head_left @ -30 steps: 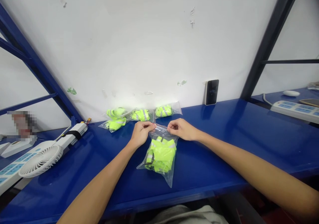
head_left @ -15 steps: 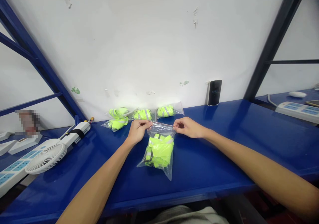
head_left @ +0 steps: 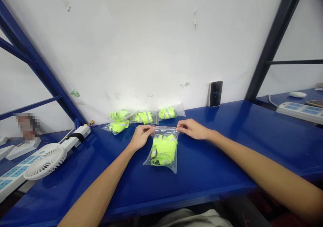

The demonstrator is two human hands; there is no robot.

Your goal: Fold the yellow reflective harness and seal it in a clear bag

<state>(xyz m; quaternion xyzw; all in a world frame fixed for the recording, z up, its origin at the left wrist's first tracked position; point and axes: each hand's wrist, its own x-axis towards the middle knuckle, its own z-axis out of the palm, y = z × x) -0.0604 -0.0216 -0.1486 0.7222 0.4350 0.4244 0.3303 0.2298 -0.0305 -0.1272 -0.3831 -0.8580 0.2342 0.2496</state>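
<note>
Between my hands is a clear zip-lock bag (head_left: 147, 159) with a folded neon-yellow reflective vest or strap bundle (head_left: 164, 149) inside. My left hand (head_left: 141, 136) pinches the left corner of its top edge between thumb and fingers. The top right corner is pinched by my right hand (head_left: 190, 129). The zip strip stretches nearly straight from one hand to the other, and the filled part hangs or lies toward me over the blue table (head_left: 202, 180); I cannot tell whether its bottom touches.
Against the wall lie several similar filled bags, including one bag (head_left: 168, 113) at the right of the row and a pair at left. A black-screened device (head_left: 215, 94) leans on the wall. At left are a white fan (head_left: 45, 163) and a power strip (head_left: 15, 174).
The bag's lower end has swung slightly away from me and to the right. Both hands keep their pinch on the top corners. The view has shifted slightly.
</note>
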